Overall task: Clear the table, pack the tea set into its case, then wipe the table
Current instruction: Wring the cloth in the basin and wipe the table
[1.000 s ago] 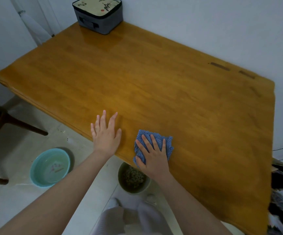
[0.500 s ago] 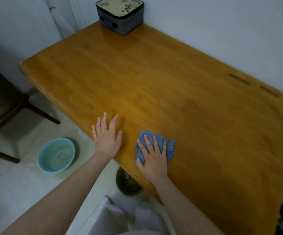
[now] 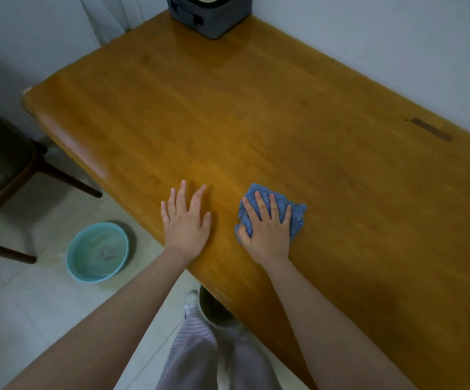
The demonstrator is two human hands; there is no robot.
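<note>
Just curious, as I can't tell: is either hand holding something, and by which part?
Nothing is gripped. The right hand presses flat on top of the blue cloth; the left hand rests on the table.

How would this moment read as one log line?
stage: wiping | right hand flat on blue cloth | left hand flat on table | grey case at far end | teal basin on floor
</note>
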